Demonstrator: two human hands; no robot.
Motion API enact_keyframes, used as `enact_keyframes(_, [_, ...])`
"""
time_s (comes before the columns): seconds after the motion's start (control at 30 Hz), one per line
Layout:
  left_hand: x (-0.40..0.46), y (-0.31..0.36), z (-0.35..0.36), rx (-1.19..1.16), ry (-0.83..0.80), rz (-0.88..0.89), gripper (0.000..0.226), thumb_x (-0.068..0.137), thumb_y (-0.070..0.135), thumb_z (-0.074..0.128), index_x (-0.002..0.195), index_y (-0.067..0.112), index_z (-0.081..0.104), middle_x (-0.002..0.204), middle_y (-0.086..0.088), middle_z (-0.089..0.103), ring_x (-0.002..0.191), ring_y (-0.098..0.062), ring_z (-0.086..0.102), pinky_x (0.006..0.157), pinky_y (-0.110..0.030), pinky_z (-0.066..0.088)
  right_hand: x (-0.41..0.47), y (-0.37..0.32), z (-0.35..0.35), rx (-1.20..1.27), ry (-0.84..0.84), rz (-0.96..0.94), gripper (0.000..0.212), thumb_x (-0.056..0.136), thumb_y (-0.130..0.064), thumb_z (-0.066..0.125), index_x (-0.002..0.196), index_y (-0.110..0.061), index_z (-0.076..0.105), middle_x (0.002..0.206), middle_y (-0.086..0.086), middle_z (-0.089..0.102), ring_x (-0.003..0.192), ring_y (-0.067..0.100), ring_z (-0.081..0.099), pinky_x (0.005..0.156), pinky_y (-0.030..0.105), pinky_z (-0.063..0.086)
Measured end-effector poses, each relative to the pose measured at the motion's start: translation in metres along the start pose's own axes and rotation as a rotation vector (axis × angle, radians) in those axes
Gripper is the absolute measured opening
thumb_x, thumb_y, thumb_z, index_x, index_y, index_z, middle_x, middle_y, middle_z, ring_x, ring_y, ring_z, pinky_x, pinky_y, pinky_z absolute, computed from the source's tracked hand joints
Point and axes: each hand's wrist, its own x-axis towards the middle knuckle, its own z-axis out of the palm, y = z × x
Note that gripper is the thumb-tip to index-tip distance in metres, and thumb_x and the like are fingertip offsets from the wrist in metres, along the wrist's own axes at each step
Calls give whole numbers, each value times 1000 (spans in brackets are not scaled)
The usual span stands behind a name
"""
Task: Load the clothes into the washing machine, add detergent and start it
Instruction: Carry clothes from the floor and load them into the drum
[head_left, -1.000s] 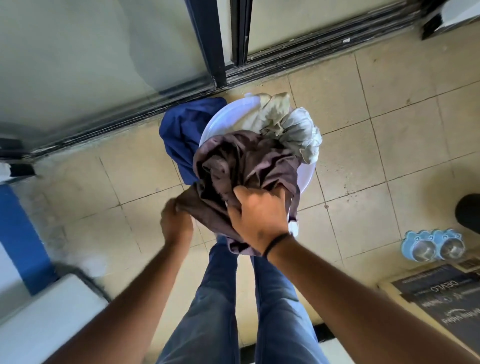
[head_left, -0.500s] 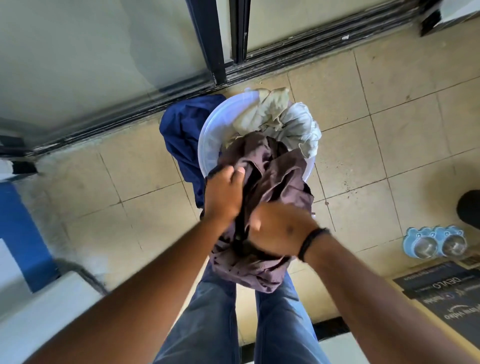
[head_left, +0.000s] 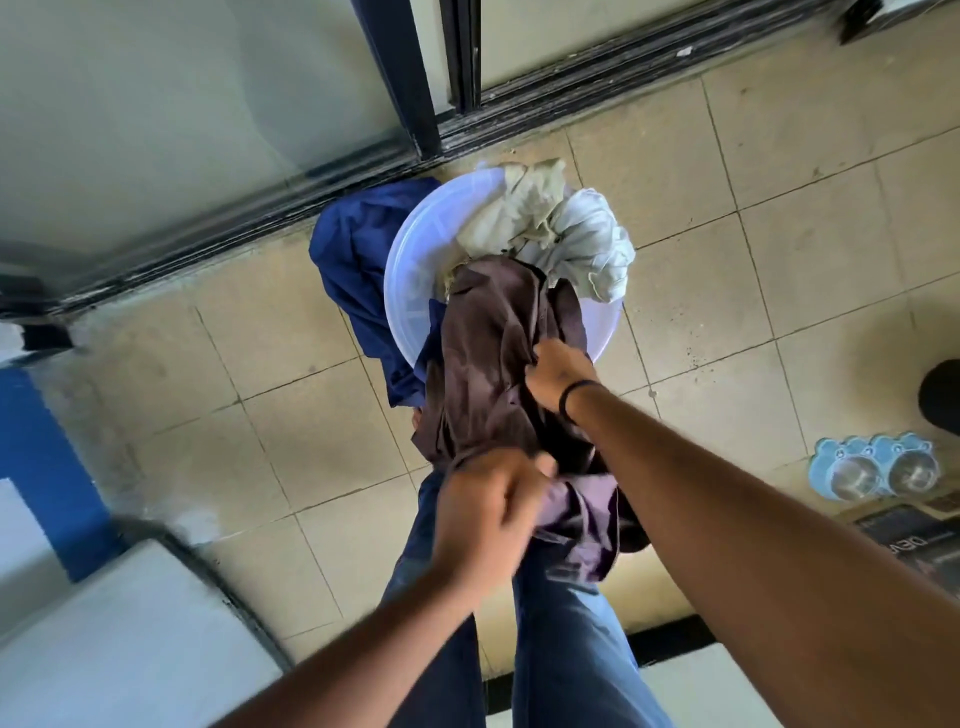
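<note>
Both hands on the brown shirt (head_left: 483, 374), centre of frame. Right hand (head_left: 558, 371) w/ fingers curled, gripping the cloth near its upper part; left hand (head_left: 491, 512), lower centre & blurred, bunched round the shirt's bottom end. Shirt hangs out of a white basin (head_left: 415, 270) on the tiled floor (head_left: 779, 291), w/ pale clothes (head_left: 561, 228) in it & a blue garment (head_left: 353, 260) draped over its left rim.

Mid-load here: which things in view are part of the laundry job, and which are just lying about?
Job:
brown garment, gripped by left hand and right hand
white basin
pale clothes
blue garment

Lying about:
blue twin pet bowl
printed mat
</note>
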Motion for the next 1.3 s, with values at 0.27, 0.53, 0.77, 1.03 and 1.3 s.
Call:
enact_keyframes(0.27, [133, -52, -58, 33, 82, -482, 50, 85, 68, 59, 86, 18, 68, 77, 10, 68, 79, -13, 64, 70, -28, 46, -125, -26, 17, 55, 44, -723, 17, 88, -17, 61, 73, -19, 53, 78, 16, 67, 75, 39, 63, 62, 35, 40])
enact_keyframes(0.53, [121, -49, -27, 279, -152, -402, 39, 96, 29, 60, 67, 16, 37, 70, -4, 49, 76, -29, 52, 66, -36, 35, -129, -45, -20, -293, -535, -676, 10, 78, -17, 59, 75, -8, 61, 69, 6, 67, 69, 26, 66, 71, 40, 58])
enact_keyframes(0.77, [11, 1, -17, -3, -28, -153, 31, 97, 45, 48, 71, 28, 42, 58, 9, 48, 52, -9, 45, 52, -36, 38, -83, -19, -45, 233, 45, -202, 93, 73, -69, 60, 150, -31, 24, 143, 11, 46, 127, 32, 50, 106, 46, 43])
enact_keyframes(1.03, [-43, 105, -87, 79, 91, 120, 29, 97, 34, 49, 73, 30, 33, 69, 15, 42, 68, -5, 44, 61, -19, 33, -192, -58, -78, 113, 183, -596, 24, 100, -23, 48, 94, -10, 67, 96, 13, 70, 95, 34, 61, 82, 44, 49])
enact_keyframes(1.3, [-95, 172, -162, -30, 332, -157, 39, 87, 20, 76, 119, 38, 62, 116, 16, 65, 104, -10, 65, 90, -35, 55, -329, -91, -135, 476, 327, -771, 26, 104, -29, 38, 78, -29, 44, 71, -6, 52, 67, 13, 51, 63, 26, 39])
